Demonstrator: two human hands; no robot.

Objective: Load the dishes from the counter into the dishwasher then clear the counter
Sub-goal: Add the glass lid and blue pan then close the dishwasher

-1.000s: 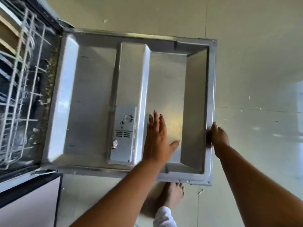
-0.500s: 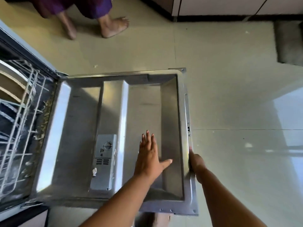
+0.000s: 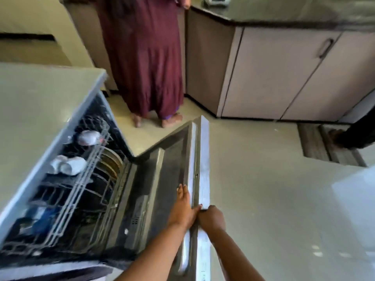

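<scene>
A: Left hand (image 3: 183, 207) flat, fingers straight, against the inside of the dishwasher door (image 3: 162, 175); right hand (image 3: 212, 218) curled round its edge.
B: Closing step, I reckon (cups (image 3: 69, 165) and plates (image 3: 110, 161) sit in the racks (image 3: 89, 179)). Next: push it up till it latches.

The dishwasher rack (image 3: 81, 183) carries white cups (image 3: 69, 166) and plates (image 3: 110, 161).

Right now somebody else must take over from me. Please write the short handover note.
Left hand: fingers straight, flat on the inner face of the dishwasher door.
Right hand: grips the door's outer edge.
Door half raised.
Done: cups in the upper rack, plates in the lower.
Left: shut the door, then check the counter, mostly out of view.
</scene>
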